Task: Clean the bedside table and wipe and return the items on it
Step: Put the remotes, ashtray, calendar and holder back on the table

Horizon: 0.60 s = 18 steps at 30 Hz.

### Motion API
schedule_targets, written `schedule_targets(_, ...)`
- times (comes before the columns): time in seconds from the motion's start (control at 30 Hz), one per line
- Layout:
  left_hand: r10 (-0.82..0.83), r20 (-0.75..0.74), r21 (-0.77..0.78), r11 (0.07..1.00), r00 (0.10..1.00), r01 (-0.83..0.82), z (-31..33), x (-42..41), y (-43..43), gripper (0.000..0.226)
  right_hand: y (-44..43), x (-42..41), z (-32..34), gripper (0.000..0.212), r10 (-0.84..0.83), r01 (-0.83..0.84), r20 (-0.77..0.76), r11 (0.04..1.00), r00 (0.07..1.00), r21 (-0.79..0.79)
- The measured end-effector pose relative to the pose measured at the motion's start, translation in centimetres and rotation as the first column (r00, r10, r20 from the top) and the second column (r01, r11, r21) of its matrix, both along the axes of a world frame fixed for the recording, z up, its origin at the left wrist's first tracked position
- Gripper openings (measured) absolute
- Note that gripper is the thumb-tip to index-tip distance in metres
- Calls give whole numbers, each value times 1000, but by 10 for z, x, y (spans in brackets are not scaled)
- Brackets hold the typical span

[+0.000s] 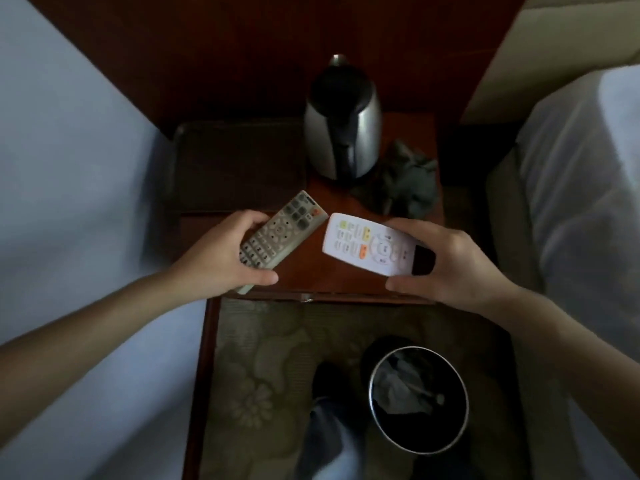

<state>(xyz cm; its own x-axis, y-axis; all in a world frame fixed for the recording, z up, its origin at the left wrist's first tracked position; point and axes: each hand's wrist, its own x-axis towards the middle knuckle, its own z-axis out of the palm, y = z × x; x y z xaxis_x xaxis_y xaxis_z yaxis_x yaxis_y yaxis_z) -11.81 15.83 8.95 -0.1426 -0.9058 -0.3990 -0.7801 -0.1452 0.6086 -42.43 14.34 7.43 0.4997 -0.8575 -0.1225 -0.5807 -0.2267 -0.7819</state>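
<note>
Left hand (221, 252): closed around the grey remote (282, 233), button side up, held above the front of the desk (341, 271).
Right hand (446, 265): closed around the white remote (370, 245), buttons up, its far end just beside the grey remote's tip.
Kettle (343, 119): upright at the back of the desk.
Cloth (401, 183): crumpled, just right of the kettle.
Tray (239, 164): dark, on the desk's left side.
Bin (419, 398): on the floor below, lined, near a foot.

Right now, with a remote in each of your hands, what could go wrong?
Both hands are full, so the cloth can't be picked up without first putting a remote down. The white remote in the right hand is pinched only at one end, so it might slip onto the table.
</note>
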Motion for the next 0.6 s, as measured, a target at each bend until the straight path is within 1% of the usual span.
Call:
schedule_targets(0.1, 84, 10, 23, 996, 996, -84, -3, 54, 1, 76, -17, 48, -2, 79, 33, -33, -35, 999, 999, -5)
schedule_targets(0.23, 232, -11, 31, 972, 973, -232, -11, 102, 5, 73, -37, 94, -10, 75, 52, -52, 3, 994, 999, 92)
schedule_targets(0.33, 281, -21, 7, 960, 959, -281, -21, 121, 2, 68, -51, 118, -17, 74, 39, -41, 15, 990, 999, 132)
schedule_targets(0.4, 297, -13, -6, 955, 955, -297, -29, 132, -7, 67, -60, 133, -25, 76, 21, -19, -13, 991, 1000, 131)
schedule_targets(0.5, 328, -4, -26, 944, 945, -328, -47, 152, -31, 68, -87, 165, -38, 79, 36, -23, -109, 993, 993, 113)
schedule_targets(0.6, 365, -28, 30, 931, 931, -364, -71, 175, -66, 65, -117, 202, -56, 76, 70, -39, -161, 981, 984, 191)
